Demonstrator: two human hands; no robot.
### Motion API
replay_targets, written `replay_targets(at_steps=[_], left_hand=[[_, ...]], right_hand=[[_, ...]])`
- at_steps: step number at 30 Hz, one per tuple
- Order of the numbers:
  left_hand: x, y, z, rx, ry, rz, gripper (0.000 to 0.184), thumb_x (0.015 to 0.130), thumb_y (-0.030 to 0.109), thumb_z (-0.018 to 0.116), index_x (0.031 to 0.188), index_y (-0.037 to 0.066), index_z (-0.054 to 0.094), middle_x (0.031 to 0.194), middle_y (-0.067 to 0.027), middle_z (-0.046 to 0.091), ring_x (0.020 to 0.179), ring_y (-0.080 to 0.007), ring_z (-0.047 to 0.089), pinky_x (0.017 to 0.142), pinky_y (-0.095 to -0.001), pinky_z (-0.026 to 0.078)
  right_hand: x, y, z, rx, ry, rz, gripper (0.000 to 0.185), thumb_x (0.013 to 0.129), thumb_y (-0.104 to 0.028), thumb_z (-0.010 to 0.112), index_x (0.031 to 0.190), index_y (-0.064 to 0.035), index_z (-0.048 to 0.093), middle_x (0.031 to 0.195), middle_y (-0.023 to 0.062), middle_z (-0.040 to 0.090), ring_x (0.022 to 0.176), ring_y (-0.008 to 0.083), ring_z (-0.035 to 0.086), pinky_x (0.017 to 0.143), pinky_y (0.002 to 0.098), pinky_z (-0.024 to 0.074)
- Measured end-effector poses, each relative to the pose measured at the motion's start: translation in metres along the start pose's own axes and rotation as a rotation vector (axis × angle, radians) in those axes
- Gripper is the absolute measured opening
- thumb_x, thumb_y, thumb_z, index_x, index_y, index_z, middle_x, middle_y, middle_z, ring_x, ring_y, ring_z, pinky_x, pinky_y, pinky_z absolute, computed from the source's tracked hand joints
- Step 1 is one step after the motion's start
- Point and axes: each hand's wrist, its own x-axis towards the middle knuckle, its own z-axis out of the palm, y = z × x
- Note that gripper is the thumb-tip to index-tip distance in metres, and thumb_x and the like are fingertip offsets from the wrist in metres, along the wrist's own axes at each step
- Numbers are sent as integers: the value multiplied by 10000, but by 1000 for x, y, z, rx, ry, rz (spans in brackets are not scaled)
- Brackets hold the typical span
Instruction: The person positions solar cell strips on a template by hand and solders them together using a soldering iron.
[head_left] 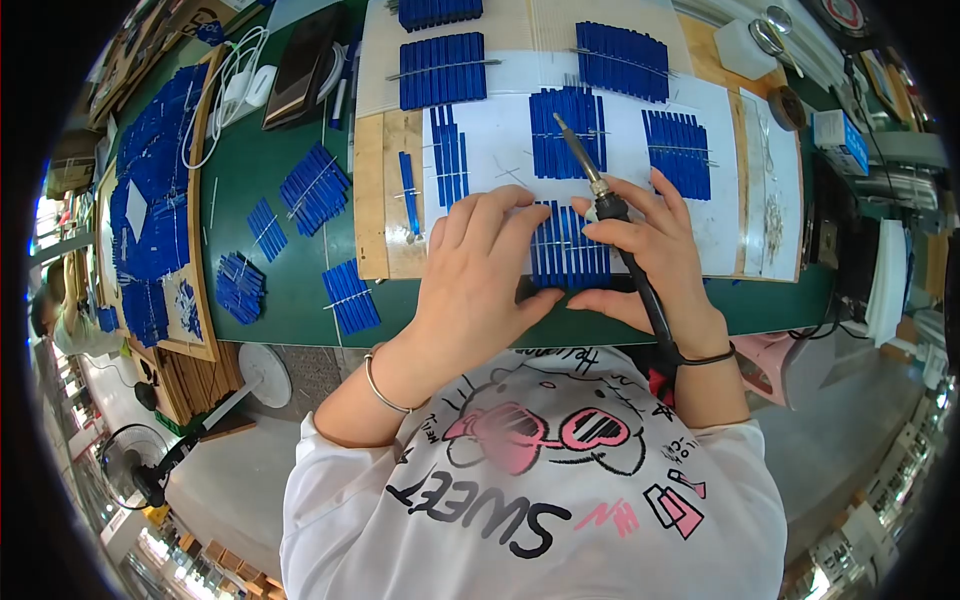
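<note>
A row of blue strips [571, 250] lies near the front edge of the white sheet [500, 228]. My left hand [477, 265] is at its left end, with fingers bent and thumb and fingertips against the strips. My right hand [655, 250] holds a soldering iron [610, 204] between its fingers, the metal tip pointing up and left, while its thumb and a finger are at the row's right end. Just beyond lies another blue bundle [567, 135] with thin wires across it. Narrow blue strips [449, 160] lie left of it.
More blue bundles [442, 72] lie at the back and on the green mat [290, 265] to the left. A wooden tray [208, 290] of blue pieces stands far left. Also there are a white cable [235, 95], a dark device [303, 68], a white bottle [742, 50] and a round tin [787, 108].
</note>
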Motion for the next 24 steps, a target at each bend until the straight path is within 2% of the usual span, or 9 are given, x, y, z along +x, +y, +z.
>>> replay_targets(at_steps=[4,6,7,9,12,19,22,24], left_hand=[[-4,1,-3,-2,-25,-7,759,595,179,863,1275,63,547,1303,-105,494,1192,-305,475,961,-433,379],[-9,-2,-4,87,3,155,777,606,244,859,1311,121,557,1402,-78,477,1246,-288,456,991,-432,363],[-11,-4,-5,88,1,155,777,606,244,859,1311,121,557,1402,-78,477,1246,-288,456,991,-432,363],[-17,-8,-6,162,-80,262,775,623,309,841,1336,183,566,1478,-31,454,1316,-270,421,1037,-444,332],[-21,-10,-3,205,-133,254,748,639,340,827,1329,200,577,1486,-2,464,1349,-264,401,1075,-459,299],[-22,-10,-2,195,-126,239,711,666,338,814,1322,189,583,1461,0,486,1351,-264,401,1095,-466,277],[-25,-9,-3,206,-113,251,685,670,323,815,1298,162,595,1450,-27,495,1335,-266,415,1084,-455,299],[-28,-7,-7,73,-78,192,651,658,232,832,1256,106,609,1406,-86,517,1299,-292,438,1054,-429,350]], right_hand=[[2,-2,0,-43,-13,-5,602,638,-443,858,1094,-155,592,1215,49,692,1292,313,519,1146,547,248],[2,-2,1,-50,-5,-5,593,642,-435,857,1092,-152,596,1217,53,690,1298,313,516,1150,546,242],[2,-2,2,-68,1,-4,583,646,-431,855,1091,-151,602,1220,60,687,1299,313,517,1152,545,239],[2,-3,2,-85,5,1,573,651,-427,852,1090,-151,608,1222,67,685,1299,313,518,1154,545,236],[2,-3,3,-82,18,4,555,666,-427,845,1089,-151,616,1226,78,681,1299,312,522,1156,544,230],[2,-2,5,-98,15,0,563,675,-440,838,1100,-154,604,1242,68,680,1304,312,514,1160,542,220],[1,-2,4,-94,11,1,578,672,-453,839,1105,-154,600,1238,65,684,1306,311,510,1161,539,219],[2,-2,3,-89,14,6,589,668,-462,841,1106,-152,598,1233,64,687,1306,310,508,1163,536,219]])
